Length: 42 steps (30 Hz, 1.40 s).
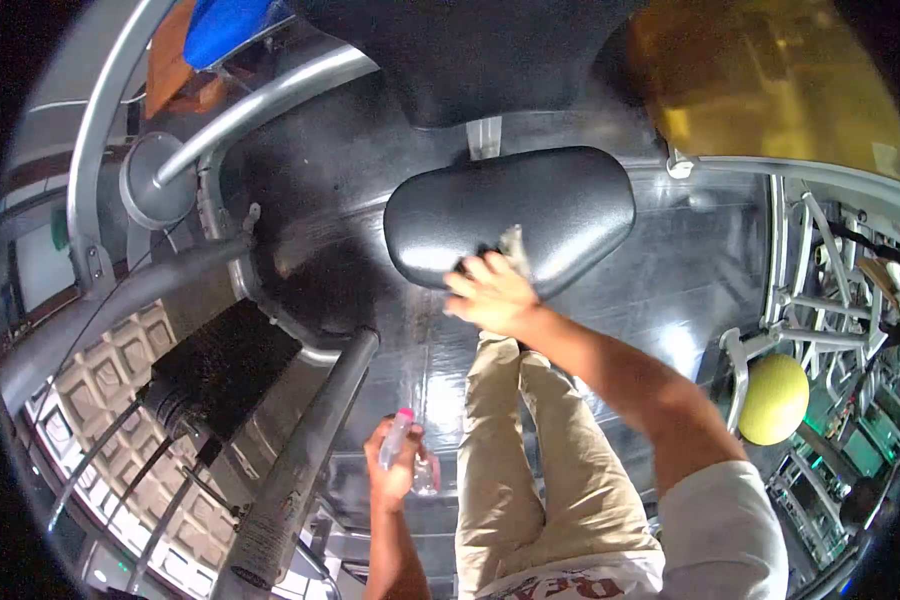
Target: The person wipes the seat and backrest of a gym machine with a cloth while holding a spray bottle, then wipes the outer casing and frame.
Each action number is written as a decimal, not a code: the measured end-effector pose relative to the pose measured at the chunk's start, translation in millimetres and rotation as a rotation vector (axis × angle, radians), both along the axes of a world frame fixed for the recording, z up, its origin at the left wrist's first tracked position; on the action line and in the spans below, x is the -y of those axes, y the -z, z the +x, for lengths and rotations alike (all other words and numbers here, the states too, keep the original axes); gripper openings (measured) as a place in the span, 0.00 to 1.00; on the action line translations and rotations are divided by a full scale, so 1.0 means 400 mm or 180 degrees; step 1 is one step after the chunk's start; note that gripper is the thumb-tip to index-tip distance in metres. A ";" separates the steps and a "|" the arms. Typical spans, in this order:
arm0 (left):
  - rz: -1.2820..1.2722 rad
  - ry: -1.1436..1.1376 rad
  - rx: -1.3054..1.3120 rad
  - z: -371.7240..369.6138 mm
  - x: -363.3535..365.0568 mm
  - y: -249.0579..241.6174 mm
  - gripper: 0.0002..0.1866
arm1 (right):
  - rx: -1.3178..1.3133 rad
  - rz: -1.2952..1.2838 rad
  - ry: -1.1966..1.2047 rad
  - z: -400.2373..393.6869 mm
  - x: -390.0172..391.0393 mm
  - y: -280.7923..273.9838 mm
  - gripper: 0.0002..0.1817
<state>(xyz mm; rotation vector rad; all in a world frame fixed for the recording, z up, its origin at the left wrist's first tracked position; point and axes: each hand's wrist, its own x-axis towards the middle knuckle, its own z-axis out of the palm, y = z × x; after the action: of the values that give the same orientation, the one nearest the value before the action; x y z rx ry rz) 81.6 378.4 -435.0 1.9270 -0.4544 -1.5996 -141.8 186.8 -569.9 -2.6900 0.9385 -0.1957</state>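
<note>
Reaching my right hand [490, 292] over the pad's near edge, palm down, fingers spread and part-bent. A pale cloth [513, 248] shows at the fingertips, on the black pad [545, 195]; blur, can't tell if it's gripped or just pressed. Flat hand probably suits the broad, smooth surface.

My left hand [395, 465], nearer me and left of the pad, has fingers closed round a clear bottle [395, 440], pink cap up, slightly tilted. Held clear of the pad, likely to leave the right side room. Another clear shape by that palm; can't tell if separate.

Right arm comes in diagonally from the near right, elbow bent, forearm across above my trousers [495, 440]. Left forearm runs nearly straight up toward the pad's left side, low.

Further out: metal post [300, 470] left of the pad, yellow ball [773, 398] right of it.
</note>
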 end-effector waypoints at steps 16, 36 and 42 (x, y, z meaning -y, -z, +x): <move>-0.0256 0.0086 0.0240 -0.050 0.029 -0.037 0.04 | 0.0453 -0.0430 0.3595 -0.424 0.172 0.073 0.16; -0.0968 0.1334 0.0324 -0.338 0.084 -0.365 0.07 | 0.2111 0.3959 0.4608 -0.509 -0.488 -0.332 0.19; -0.1351 0.1332 0.0159 -0.377 0.188 -0.666 0.09 | 0.3578 0.3483 0.4954 -0.665 -0.403 -0.690 0.09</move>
<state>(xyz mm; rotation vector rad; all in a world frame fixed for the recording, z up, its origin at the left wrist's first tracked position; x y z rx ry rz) -69.3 303.0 -168.7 1.6154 -1.1791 -1.5396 -407.8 348.0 -293.8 -0.2812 1.6306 -0.9343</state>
